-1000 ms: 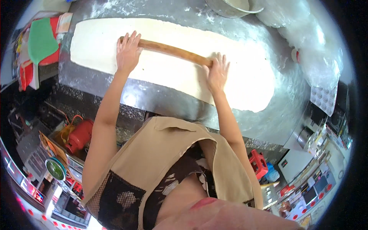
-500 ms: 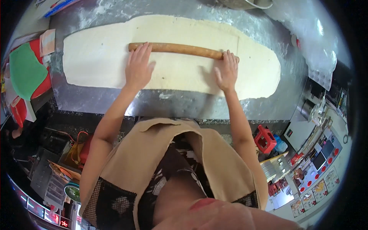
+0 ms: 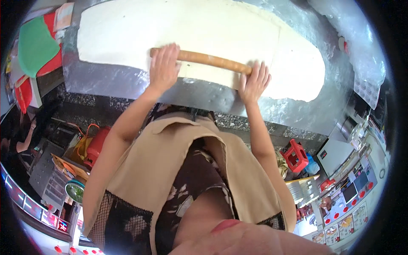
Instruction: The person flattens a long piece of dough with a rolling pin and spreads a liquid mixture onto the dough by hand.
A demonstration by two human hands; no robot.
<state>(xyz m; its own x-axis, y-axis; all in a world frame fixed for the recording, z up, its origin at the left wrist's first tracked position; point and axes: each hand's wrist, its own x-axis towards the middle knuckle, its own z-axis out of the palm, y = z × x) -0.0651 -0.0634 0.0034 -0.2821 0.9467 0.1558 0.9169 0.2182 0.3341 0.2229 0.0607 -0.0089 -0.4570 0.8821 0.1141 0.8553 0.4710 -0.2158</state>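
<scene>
A long sheet of pale dough [image 3: 212,25] lies flat on the metal worktop [image 3: 199,95], its far side cut off by the picture's upper edge. Across its near part rests a wooden rolling pin [image 3: 212,60], tilted slightly down to the right. My left hand [image 3: 163,70] lies over the pin's left end, with fairly straight fingers reaching across it. Over the right end is my right hand [image 3: 255,83], its fingers covering the tip. The undersides of both hands are hidden. Both forearms come up from my apron [image 3: 136,165].
Crumpled clear plastic [image 3: 352,38] hangs over the worktop's far right. Green sheeting [image 3: 38,44] on red material sits at the left. Below the worktop stand a red stool [image 3: 294,156] on the right and a red rounded container [image 3: 97,146] on the left. Another person's arm [image 3: 27,140] shows far left.
Both hands have drawn the rolling pin toward me, from the middle of the dough to close by its near edge. The whole view has shifted, so the worktop sits higher.
</scene>
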